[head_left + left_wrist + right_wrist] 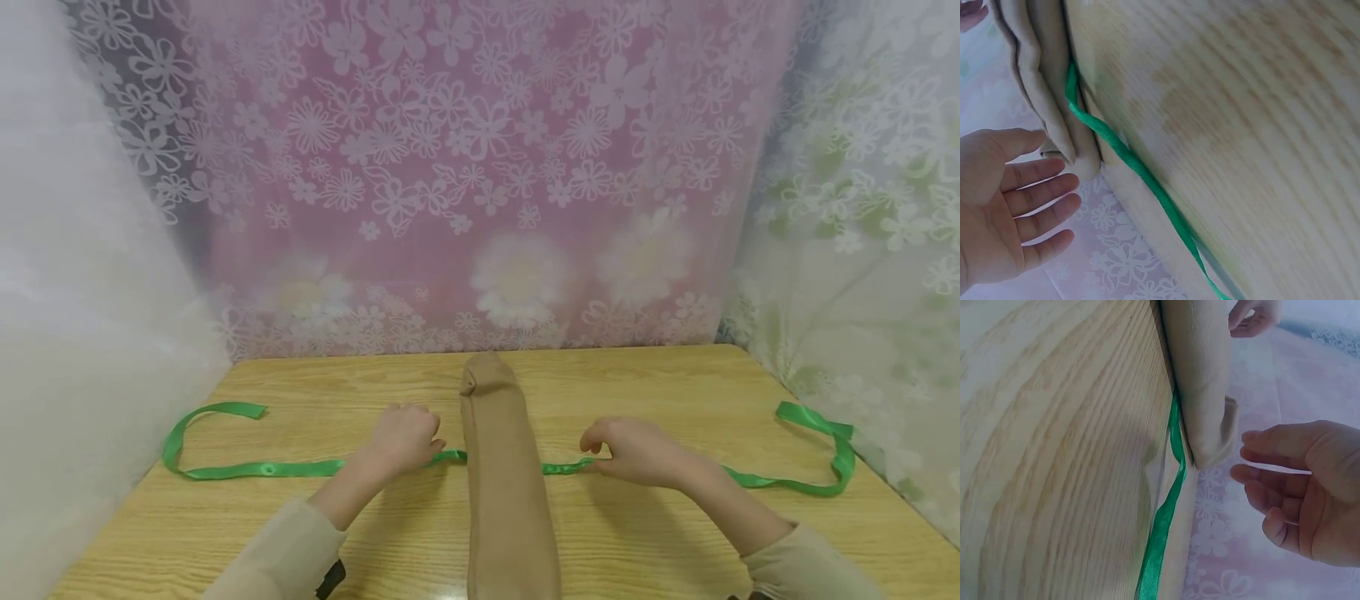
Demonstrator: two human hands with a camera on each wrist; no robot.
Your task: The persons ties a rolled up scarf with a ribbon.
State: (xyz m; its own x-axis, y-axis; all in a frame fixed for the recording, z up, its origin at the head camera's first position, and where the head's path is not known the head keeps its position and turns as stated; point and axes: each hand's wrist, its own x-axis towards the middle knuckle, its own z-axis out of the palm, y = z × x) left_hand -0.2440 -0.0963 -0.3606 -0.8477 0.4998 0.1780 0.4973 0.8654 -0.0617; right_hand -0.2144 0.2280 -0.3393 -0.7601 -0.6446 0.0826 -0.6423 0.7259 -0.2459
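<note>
A long tan bundle of folded cloth [506, 483] lies lengthwise down the middle of the table. A green ribbon [300, 469] runs crosswise and passes beneath it; the stretch under the cloth is hidden. On the left, my left hand [401, 437] hovers over the ribbon, and the left wrist view shows its fingers [1041, 194] loosely extended, holding nothing. My right hand [637, 450] hangs above the ribbon on the other side of the cloth. Its fingers [1272, 487] are bent a little and hold nothing in the right wrist view.
The wooden table [360, 383] reaches back to a pink flowered curtain [465, 167]. Pale sheets hang at the left [97, 292] and right [862, 275]. Both ribbon ends curl back near the table's sides.
</note>
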